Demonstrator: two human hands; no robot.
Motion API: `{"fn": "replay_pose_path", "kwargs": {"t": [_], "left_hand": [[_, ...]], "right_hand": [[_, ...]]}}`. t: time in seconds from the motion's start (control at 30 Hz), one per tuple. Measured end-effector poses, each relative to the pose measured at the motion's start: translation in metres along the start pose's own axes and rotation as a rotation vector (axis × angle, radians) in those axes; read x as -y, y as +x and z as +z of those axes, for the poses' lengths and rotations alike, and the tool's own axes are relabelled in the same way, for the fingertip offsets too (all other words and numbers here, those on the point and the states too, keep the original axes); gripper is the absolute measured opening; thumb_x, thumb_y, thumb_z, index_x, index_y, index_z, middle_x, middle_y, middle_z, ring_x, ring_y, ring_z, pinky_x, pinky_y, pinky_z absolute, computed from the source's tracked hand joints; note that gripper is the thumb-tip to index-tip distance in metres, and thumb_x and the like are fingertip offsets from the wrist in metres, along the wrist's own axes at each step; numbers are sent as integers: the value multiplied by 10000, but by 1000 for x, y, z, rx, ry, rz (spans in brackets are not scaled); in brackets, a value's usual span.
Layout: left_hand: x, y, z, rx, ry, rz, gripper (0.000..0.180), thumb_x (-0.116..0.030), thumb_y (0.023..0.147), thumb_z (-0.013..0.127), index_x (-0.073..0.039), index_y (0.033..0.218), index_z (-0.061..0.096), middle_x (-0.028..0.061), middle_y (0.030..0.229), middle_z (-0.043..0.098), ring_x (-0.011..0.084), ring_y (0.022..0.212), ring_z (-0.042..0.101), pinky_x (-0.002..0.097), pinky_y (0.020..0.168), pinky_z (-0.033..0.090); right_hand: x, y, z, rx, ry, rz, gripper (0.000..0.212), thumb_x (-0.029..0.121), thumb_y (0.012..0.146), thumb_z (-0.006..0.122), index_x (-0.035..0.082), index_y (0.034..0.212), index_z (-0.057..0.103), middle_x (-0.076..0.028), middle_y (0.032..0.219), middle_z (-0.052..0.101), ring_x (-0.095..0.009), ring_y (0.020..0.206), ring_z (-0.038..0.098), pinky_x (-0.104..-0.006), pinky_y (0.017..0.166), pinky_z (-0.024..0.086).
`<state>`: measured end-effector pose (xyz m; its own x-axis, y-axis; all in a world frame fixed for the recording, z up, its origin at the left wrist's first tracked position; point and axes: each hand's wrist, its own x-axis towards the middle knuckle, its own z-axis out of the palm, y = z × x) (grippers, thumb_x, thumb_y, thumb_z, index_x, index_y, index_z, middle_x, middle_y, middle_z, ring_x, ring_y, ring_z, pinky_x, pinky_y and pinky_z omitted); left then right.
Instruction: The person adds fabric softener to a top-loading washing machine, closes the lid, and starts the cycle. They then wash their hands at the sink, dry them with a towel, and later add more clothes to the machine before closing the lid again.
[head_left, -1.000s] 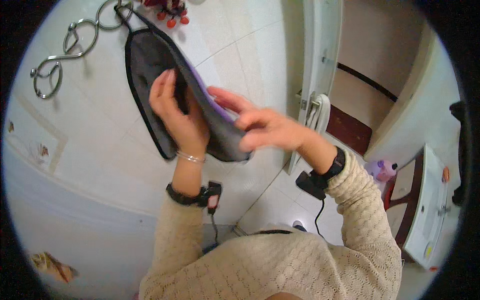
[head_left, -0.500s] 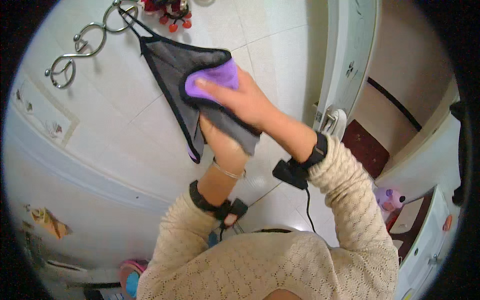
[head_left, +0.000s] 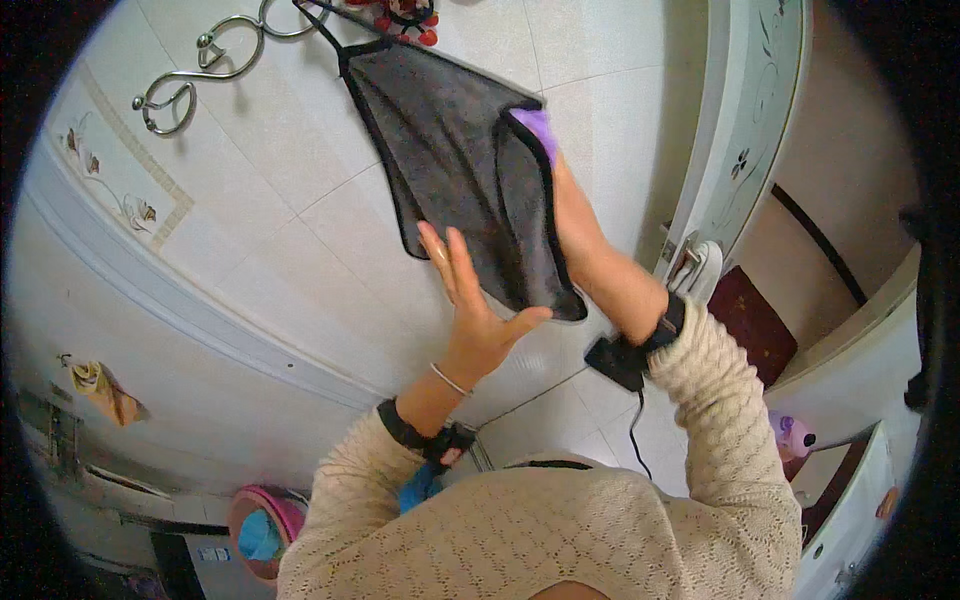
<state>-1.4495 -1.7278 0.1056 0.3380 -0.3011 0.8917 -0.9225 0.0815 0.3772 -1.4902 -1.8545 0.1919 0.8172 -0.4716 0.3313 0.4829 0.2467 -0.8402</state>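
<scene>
A grey towel (head_left: pixel 440 150) with black edging hangs by its black loop from a wall hook, its cloth spread out downward. A strip of its purple side (head_left: pixel 536 130) shows at the right edge. My left hand (head_left: pixel 470 318) lies in front of the towel's lower part, fingers stretched and thumb apart, gripping nothing; whether it touches the cloth is unclear. My right hand (head_left: pixel 568 205) reaches up behind the right edge, its fingers hidden by the towel. Each wrist wears a black band with a small box.
A curled metal hook rack (head_left: pixel 208 75) runs along the tiled wall, with a red ornament (head_left: pixel 425 22) beside the towel's loop. To the right stands a door with a metal handle (head_left: pixel 690 262). A pink basin (head_left: pixel 270 510) holding something blue sits low at the left.
The bunched towel has spread open. My left hand has come out from behind it to the front, while my right hand has moved from the front to behind its right edge.
</scene>
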Motion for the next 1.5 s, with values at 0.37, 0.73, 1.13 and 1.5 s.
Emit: {"fn": "replay_pose_path", "kwargs": {"t": [0.37,0.73,1.13,1.5], "left_hand": [[13,30,1,-150,-872,-802,434,-343,949,559,53,1127,539,75,1021,578,147,888,544,273,806,446],[16,-29,-2,-312,-1345,-886,302,-205,965,461,9,1171,516,122,1134,574,187,987,580,299,825,505],[31,-3,-21,453,85,-3,377,-137,913,520,55,1226,436,219,1084,555,326,939,556,394,857,446],[126,-31,-5,997,380,-17,415,-225,866,547,-56,1243,513,168,1299,502,330,1243,436,429,1062,340]], "right_hand": [[-116,-65,-20,206,-788,-446,404,4,837,489,2,1238,444,-265,1158,499,-427,1003,521,-426,823,452],[-73,-66,8,228,-509,-406,558,253,846,644,-2,1294,430,-210,1264,496,-295,1192,466,-379,1018,354],[-51,7,-10,-81,-458,-124,501,468,954,479,-17,989,596,-81,835,605,-116,759,513,-280,714,450],[-74,-45,3,151,-1140,-867,199,225,843,610,35,904,597,-179,888,588,-376,915,570,-435,840,448]]}}
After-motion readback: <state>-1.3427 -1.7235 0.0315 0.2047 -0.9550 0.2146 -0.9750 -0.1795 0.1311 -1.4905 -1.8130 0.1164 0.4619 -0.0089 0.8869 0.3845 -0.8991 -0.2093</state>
